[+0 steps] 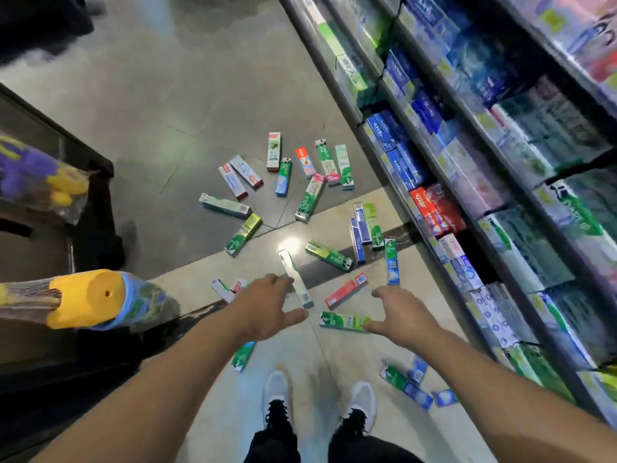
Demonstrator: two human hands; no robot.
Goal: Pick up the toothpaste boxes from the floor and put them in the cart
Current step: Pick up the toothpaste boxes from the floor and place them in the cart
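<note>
Several toothpaste boxes lie scattered on the shop floor ahead of my feet. My left hand (267, 307) reaches down with fingers spread, empty, above a white box (296, 279) and over a partly hidden one (223, 289). My right hand (399, 312) is also spread and empty, its thumb near a green box (344, 321). A red box (346, 291) lies between the hands. Another green box (243, 356) shows under my left forearm. The cart is the dark frame (96, 208) at the left.
Stocked toothpaste shelves (484, 195) run along the right. More boxes lie by my right shoe (405, 385). A broom with a yellow head (83, 299) and a purple-and-yellow item (36, 178) stick out at the left. My white shoes (278, 392) stand on the tiles.
</note>
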